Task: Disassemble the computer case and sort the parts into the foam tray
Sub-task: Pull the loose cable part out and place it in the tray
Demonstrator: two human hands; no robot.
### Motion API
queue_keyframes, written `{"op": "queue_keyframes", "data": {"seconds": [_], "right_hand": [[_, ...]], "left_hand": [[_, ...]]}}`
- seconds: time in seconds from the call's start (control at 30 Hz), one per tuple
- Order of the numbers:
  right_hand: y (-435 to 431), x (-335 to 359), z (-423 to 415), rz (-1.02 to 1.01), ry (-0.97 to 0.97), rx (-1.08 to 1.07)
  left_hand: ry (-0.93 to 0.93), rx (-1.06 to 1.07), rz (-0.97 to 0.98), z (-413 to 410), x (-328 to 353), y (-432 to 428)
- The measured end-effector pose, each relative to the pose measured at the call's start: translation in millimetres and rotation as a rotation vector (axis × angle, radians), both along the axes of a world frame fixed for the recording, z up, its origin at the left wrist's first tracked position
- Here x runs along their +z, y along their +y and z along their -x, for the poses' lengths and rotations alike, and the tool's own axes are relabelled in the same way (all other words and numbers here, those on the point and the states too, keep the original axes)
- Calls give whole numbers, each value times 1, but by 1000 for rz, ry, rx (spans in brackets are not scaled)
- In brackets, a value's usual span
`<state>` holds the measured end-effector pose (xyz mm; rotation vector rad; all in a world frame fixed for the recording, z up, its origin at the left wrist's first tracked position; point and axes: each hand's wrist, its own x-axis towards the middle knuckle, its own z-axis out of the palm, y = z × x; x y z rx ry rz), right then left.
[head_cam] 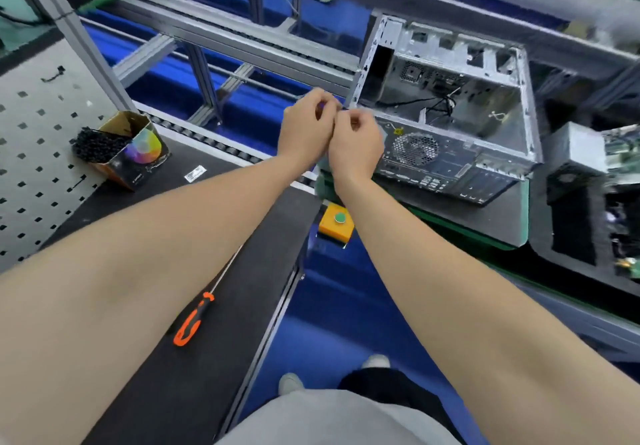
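The open metal computer case lies on its side on a dark mat at the right, its inside mostly bare with a few loose wires. My left hand and my right hand are held together just left of the case, fingers curled and pinching at something tiny between them; the item itself is too small to make out. The dark foam tray sits at the far right with a metal box part and a circuit board in its pockets.
An orange-handled screwdriver lies on the black bench strip near me. A cardboard box with black pieces stands on the left by a grey pegboard. An orange button box sits below my wrists. A roller conveyor and aluminium frame run behind.
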<state>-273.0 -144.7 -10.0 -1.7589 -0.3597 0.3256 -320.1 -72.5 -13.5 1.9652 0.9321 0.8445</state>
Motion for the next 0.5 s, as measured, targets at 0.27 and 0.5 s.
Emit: {"op": "queue_keyframes", "data": {"seconds": [0.27, 0.5], "right_hand": [[-23, 44, -128, 162, -214, -41], [-29, 35, -231, 587, -88, 255]], "left_hand": [[75, -262, -115, -119, 42, -3], [455, -442, 152, -197, 19, 5]]}}
